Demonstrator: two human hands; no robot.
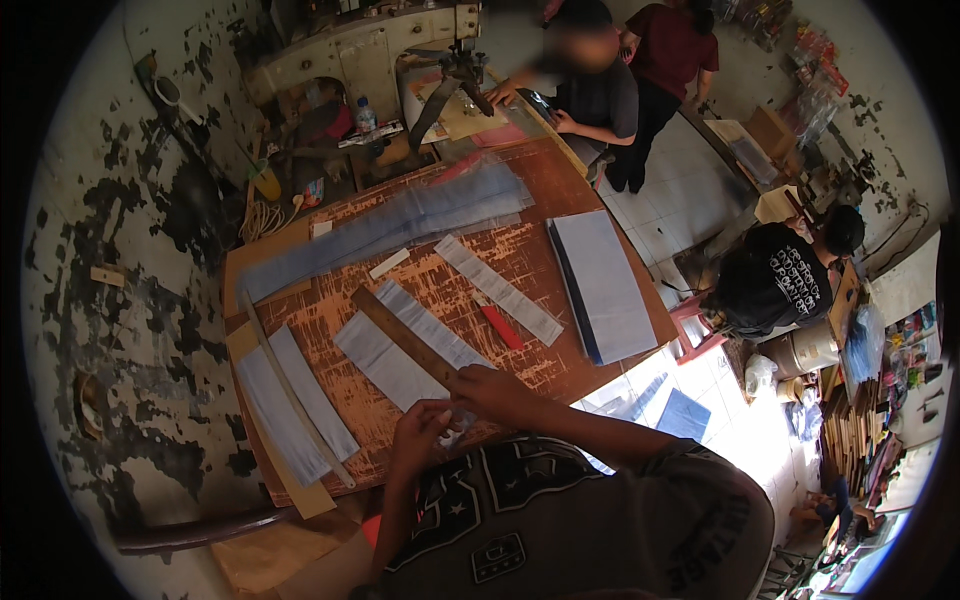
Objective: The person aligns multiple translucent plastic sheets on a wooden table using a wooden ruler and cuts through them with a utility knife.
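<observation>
My left hand point(418, 437) is closed, fingertips pinched at a crumpled bit of clear plastic point(458, 434) by the table's near edge. Just right of it, my right hand point(492, 395) has its fingers curled at the near end of a brown wooden ruler point(405, 341). Whether it grips the ruler or the plastic is hidden. The ruler lies slantwise over pale, translucent plastic sheets point(372, 362). To the right of them lie a red cutter knife point(502, 327) and a narrow printed pale strip point(500, 290).
A long bluish plastic sheet point(390, 228) covers the table's far side. At right sits a stack of pale sheets point(606, 285); at left, a long curved strip point(290, 390) crosses more sheets. Beyond stands a press machine point(365, 50), with a seated person point(600, 100) beside it.
</observation>
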